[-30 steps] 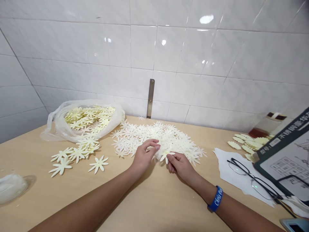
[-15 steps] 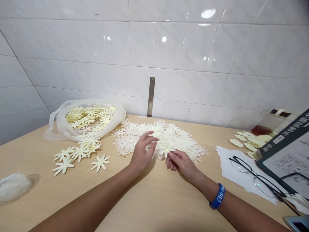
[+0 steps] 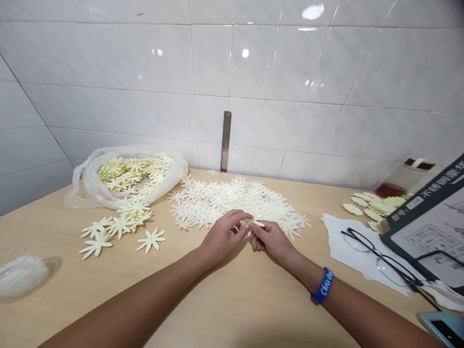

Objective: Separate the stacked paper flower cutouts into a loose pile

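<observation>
A pale yellow flower cutout [image 3: 256, 223] with long narrow petals is held nearly level above the table. My right hand [image 3: 273, 239] pinches its near right edge between thumb and bent fingers. From the other side my left hand [image 3: 223, 237] has its fingers curled over the left petals and its thumb under them; the exact contact is partly hidden. Just behind both hands spreads a heap of whitish flower cutouts [image 3: 217, 200]. Left of it, several yellowish flower cutouts [image 3: 119, 225] overlap, and a single flower cutout [image 3: 151, 240] lies apart.
A clear plastic bag [image 3: 170, 181] of flower cutouts stands at back left. A clear container [image 3: 23, 276] sits at the left edge. To the right are white paper [image 3: 339, 241], glasses [image 3: 377, 253], a printed box [image 3: 431, 227], oval scalloped pieces [image 3: 380, 208] and a phone [image 3: 435, 321].
My left hand has moved down and right, its fingers closing in on the flower cutout. The flower has tilted flatter in my right hand. The camera view has shifted slightly.
</observation>
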Demonstrator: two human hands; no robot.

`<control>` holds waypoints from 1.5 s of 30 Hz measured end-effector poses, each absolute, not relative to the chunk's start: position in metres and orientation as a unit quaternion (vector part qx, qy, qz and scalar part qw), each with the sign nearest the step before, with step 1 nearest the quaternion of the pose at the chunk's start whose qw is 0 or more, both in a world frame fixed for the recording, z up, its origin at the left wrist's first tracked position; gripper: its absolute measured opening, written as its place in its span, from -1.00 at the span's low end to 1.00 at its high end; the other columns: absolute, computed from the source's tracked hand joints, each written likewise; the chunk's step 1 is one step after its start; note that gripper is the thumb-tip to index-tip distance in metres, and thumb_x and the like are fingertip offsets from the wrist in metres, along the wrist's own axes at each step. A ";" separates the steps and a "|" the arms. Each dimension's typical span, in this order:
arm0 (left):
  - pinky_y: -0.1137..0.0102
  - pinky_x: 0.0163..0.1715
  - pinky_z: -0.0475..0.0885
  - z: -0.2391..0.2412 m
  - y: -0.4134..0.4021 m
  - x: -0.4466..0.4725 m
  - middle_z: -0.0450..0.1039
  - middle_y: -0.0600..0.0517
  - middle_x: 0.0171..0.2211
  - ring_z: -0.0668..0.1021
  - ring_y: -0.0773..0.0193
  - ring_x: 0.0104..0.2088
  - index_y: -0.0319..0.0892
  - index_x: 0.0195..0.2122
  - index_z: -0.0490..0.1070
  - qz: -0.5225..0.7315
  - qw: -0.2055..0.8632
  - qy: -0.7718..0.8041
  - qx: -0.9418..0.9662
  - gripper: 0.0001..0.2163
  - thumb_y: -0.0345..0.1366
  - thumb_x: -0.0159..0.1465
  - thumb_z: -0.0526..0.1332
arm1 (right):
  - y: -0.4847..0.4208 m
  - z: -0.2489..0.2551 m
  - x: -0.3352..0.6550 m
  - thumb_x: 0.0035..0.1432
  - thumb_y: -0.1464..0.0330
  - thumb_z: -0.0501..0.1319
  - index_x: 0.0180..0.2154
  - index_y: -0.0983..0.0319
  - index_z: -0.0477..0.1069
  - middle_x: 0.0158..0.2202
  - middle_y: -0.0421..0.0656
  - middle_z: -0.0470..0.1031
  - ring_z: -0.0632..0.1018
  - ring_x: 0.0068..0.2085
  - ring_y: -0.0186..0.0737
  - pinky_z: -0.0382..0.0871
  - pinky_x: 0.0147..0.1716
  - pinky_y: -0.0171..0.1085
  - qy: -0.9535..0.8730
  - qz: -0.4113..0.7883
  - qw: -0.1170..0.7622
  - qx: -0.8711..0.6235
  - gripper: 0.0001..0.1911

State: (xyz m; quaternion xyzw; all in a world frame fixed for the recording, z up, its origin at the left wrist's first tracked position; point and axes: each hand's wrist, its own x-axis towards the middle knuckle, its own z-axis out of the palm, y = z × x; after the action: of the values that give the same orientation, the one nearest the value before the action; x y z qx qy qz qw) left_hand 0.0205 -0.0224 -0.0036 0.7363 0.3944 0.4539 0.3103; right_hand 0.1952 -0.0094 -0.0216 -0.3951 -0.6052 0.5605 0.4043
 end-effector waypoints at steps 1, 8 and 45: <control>0.46 -0.34 0.43 -0.003 -0.023 0.021 0.44 -0.05 -0.08 0.52 0.30 -0.25 -0.05 -0.13 0.52 0.452 0.308 0.396 0.738 -0.79 -0.24 0.26 0.16 | -0.009 -0.022 0.195 0.13 -0.01 0.19 -0.53 0.26 0.38 -0.72 -0.24 0.37 0.34 -0.66 -0.39 0.14 -0.64 -0.38 -0.608 0.557 0.405 -0.395 -0.53; 0.44 -0.30 0.44 0.002 -0.018 0.018 0.42 -0.07 -0.02 0.52 0.19 -0.12 -0.13 -0.43 0.56 0.492 0.371 0.425 0.663 -0.85 -0.22 0.18 0.24 | -0.013 -0.021 0.193 0.15 0.00 0.18 -0.57 0.25 0.38 -0.72 -0.24 0.35 0.35 -0.64 -0.37 0.17 -0.61 -0.36 -0.635 0.533 0.390 -0.401 -0.52; 0.45 -0.27 0.42 0.000 -0.022 0.020 0.52 -0.01 -0.18 0.53 0.29 -0.22 -0.11 -0.17 0.51 0.440 0.323 0.405 0.733 -0.83 -0.33 0.23 0.20 | -0.015 -0.018 0.194 0.22 0.10 0.14 -0.58 0.23 0.28 -0.74 -0.29 0.26 0.28 -0.64 -0.38 0.15 -0.58 -0.34 -0.648 0.534 0.401 -0.367 -0.57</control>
State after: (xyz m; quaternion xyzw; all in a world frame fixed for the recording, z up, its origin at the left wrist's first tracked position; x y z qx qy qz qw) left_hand 0.0199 -0.0216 -0.0003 0.7335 0.4052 0.4402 0.3226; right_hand 0.1942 -0.0154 -0.0180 -0.3672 -0.6479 0.5336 0.4008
